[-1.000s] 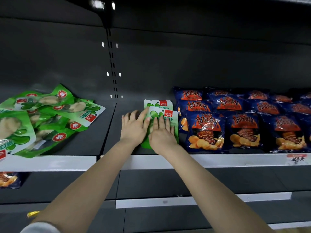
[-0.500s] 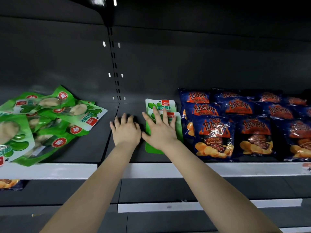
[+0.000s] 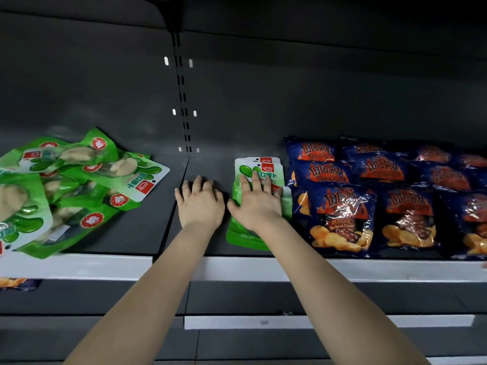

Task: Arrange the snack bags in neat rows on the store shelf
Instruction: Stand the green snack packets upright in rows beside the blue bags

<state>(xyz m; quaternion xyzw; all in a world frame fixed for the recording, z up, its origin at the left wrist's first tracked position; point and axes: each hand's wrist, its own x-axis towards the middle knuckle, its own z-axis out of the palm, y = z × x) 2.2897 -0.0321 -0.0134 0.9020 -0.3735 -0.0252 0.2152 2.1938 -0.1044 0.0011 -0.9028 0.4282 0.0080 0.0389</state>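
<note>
- Judged from how things lie, the task is partly done: right of the right hand's fingers, the blue barbecue potato chip bags already lie in overlapping rows running from the back panel to the front edge.
- The green row is only begun. A short column of green snack bags lies just beside the chip bags; two or three overlapping packs can be made out, and the exact count cannot be told.
- The right hand lies flat on that column, fingers straight and slightly spread, pressing down and gripping nothing. The top of the rear pack shows just beyond the fingertips, and the bottom of the front pack shows beside the wrist.
- The left hand rests palm down on the bare dark shelf, just left of the column and apart from it, fingers straight and close together, holding nothing.
- What is left: the loose pile of green bags, well to the left of the left hand's fingers, lies tilted at mixed angles and overlapping, some packs turned sideways. It probably has to be brought over and laid in rows.
- The shelf holds all three groups, with bare deck around the left hand. Below it, an orange bag corner shows on a lower shelf.
</note>
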